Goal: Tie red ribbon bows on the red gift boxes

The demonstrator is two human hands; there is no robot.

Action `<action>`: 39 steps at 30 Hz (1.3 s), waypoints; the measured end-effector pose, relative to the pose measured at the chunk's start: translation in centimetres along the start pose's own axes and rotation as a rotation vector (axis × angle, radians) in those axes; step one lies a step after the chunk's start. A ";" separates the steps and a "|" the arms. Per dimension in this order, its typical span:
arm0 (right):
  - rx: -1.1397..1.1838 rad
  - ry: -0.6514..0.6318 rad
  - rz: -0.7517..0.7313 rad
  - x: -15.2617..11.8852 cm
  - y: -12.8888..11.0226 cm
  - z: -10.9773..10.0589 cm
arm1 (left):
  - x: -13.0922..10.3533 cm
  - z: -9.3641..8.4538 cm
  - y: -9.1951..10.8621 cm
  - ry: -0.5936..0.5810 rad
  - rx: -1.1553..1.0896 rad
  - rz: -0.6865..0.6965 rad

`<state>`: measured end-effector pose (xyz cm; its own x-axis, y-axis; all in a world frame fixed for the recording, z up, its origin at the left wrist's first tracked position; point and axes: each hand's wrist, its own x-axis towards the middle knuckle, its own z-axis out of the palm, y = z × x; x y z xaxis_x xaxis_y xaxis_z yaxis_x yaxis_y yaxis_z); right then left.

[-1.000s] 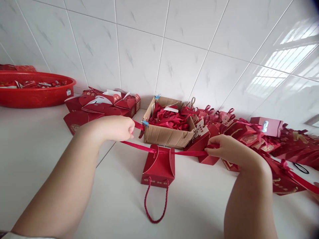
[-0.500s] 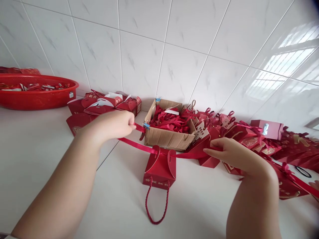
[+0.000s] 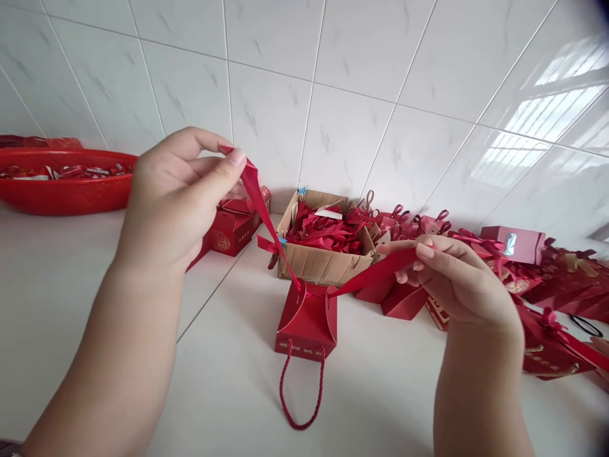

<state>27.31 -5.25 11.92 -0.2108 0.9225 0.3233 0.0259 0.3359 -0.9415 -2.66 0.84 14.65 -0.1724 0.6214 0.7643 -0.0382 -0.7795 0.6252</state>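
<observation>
Your gift box (image 3: 308,317) sits on the white table (image 3: 228,393), with its rope handle (image 3: 301,427) lying on the near side. Your left hand (image 3: 176,197) is above and to the left of the gift box, thumb and forefinger pinched closed on one end of the red ribbon (image 3: 261,206). Your right hand (image 3: 466,276), to the right of the gift box, pinches the other end between thumb and fingers. The ribbon runs through the gift box's top flaps. Just behind the gift box stands a cardboard carton (image 3: 323,264) of loose ribbons (image 3: 318,231).
</observation>
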 end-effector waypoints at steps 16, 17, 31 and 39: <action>-0.238 0.242 -0.356 2.0 2.2 4.0 | 0.0 4.4 1.1 -0.129 -0.389 -0.291; -0.250 0.281 -0.388 2.2 2.3 4.4 | -0.1 4.4 1.1 -0.141 -0.408 -0.291; -0.592 0.414 -0.215 2.5 -1.5 5.6 | -0.8 3.2 1.7 -0.226 -0.215 -0.317; -0.501 0.493 -0.349 2.8 -0.9 6.5 | -1.5 4.1 2.3 -0.077 -0.025 -0.159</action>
<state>20.35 -4.16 13.04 0.1672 0.6864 0.7078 0.5006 0.5593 -0.6607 1.58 -1.60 15.59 -0.0859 0.7401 0.6670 -0.0833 -0.6724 0.7355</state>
